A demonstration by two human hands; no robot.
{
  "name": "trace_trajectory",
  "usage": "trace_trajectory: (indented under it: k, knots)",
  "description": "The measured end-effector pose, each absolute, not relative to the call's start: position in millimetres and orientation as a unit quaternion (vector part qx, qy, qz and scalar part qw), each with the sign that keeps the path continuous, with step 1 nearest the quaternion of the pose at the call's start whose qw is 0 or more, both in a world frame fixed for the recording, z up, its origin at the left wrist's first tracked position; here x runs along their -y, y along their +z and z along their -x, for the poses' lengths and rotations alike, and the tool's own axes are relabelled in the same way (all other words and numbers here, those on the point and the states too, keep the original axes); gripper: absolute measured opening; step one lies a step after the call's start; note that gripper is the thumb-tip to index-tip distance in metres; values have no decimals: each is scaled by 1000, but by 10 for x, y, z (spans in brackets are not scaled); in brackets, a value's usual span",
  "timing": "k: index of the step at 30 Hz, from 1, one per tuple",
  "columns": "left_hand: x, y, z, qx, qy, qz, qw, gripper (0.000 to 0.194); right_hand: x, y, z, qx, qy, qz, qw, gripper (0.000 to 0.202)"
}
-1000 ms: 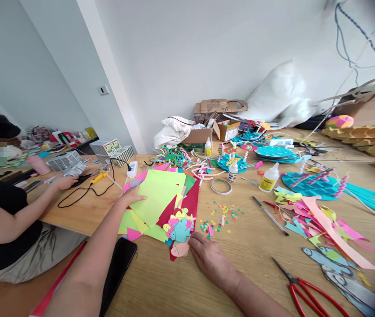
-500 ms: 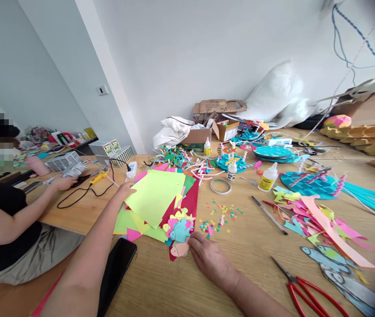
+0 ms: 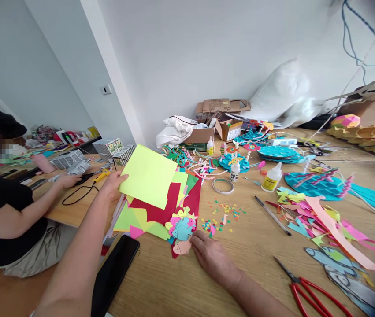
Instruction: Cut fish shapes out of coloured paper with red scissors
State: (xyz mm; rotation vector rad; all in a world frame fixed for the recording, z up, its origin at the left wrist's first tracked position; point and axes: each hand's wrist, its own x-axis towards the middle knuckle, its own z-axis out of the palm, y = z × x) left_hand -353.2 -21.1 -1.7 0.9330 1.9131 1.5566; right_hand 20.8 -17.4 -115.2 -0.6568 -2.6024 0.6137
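My left hand [image 3: 112,184] pinches the left edge of a lime-yellow sheet of paper [image 3: 149,176], held tilted above a pile of coloured paper [image 3: 154,215] in red, green, yellow and pink. My right hand [image 3: 212,255] rests on the table with its fingers closed at the tail of a peach paper fish [image 3: 181,248]. Just above that lies a blue paper fish [image 3: 182,229], overlapping several small yellow and pink ones on the pile's lower right corner. My right fingertips partly hide the peach fish's tail.
Red-handled scissors [image 3: 301,284], a pen [image 3: 273,215], a tape roll [image 3: 223,186] and a glue bottle [image 3: 272,178] lie to the right, near paper scraps [image 3: 326,220]. A black phone [image 3: 117,268] is at the table's front edge. At left, a co-worker [image 3: 12,211] handles something grey.
My left hand has raised the lime-yellow sheet up and leftward off the pile, uncovering red paper beneath. My right hand stays at the peach fish. The view has shifted slightly.
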Motion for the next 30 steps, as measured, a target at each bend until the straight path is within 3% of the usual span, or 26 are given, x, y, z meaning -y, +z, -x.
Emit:
trace_trajectory:
  k: [12,16,21,25,30]
  knots:
    - [312,282,3177,-588,726,-304,187,35,107,-1131,-254,905,249,227,260,27]
    - [318,269,2841,-560,739,-312,207,36,11,-856,-332,804,391,291,340,19]
    - [367,164,2279,-529,741,-326,256,34,-36,-423,-499,627,635,268,364,47]
    - [425,45,1887,-532,736,-313,277,28,-18,-278,-619,556,690,242,394,45]
    - [522,-36,1677,-537,726,-284,323,35,-29,-301,-776,515,706,274,401,35]
